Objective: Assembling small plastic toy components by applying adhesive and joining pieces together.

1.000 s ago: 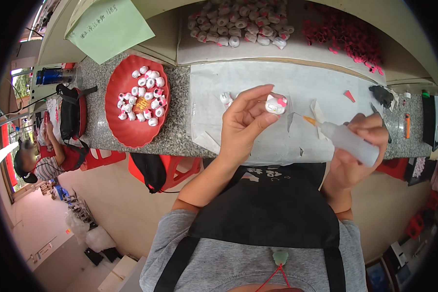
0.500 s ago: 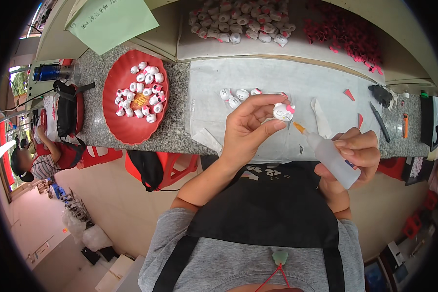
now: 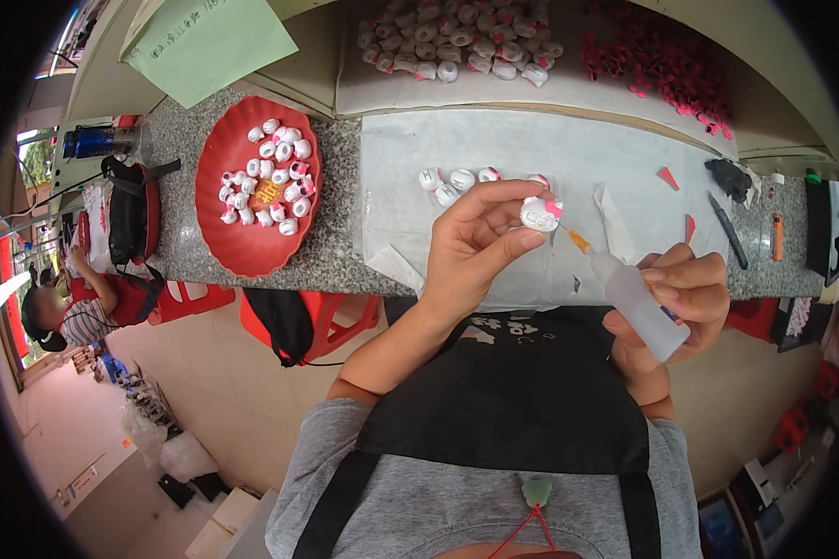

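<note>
Left hand pinched a figurine; right of it, right hand gripped a bottle slanted toward it.

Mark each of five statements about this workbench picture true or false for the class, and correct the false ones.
1. The left hand holds a small white cat head with pink on it. True.
2. The right hand holds a pair of scissors. False: it holds a translucent squeeze bottle with an orange tip.
3. The red plate stands left of the white sheet. True.
4. The dark pen-like tool lies on the red plate. False: it lies on the right side of the worktop.
5. On the shelf, the pink pieces lie right of the pile of white pieces. True.
</note>
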`<state>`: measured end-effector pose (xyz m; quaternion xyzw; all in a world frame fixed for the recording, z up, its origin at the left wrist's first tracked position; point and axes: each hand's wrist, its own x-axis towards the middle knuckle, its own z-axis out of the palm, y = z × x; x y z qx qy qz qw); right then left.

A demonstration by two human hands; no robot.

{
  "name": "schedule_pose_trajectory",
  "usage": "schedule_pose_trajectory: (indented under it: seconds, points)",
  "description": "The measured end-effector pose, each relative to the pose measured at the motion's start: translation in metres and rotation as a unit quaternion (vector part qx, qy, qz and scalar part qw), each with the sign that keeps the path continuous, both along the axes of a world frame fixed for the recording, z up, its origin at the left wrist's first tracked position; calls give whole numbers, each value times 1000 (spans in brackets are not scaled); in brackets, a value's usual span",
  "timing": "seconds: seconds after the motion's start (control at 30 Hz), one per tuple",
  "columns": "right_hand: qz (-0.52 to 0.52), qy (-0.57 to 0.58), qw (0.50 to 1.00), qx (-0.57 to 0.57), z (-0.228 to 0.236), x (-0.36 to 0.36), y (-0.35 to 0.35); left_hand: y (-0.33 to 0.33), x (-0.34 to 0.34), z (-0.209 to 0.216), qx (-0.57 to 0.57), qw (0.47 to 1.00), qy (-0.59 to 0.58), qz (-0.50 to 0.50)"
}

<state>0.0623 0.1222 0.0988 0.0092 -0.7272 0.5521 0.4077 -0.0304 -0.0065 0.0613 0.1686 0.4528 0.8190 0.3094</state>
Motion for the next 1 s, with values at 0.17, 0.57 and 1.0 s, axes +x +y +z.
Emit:
schedule_pose_trajectory:
  seconds: [0.17, 0.57, 1.0]
  points:
    - [7, 1, 1000, 2, -2, 0, 1, 0, 1, 0, -5, 1000, 0, -8]
    - [49, 36, 998, -13, -3, -1, 3, 2, 1, -5, -17, 998, 62, -1]
    - [36, 6, 999, -17, -3, 0, 1, 1, 0, -4, -77, 973, 215, 29]
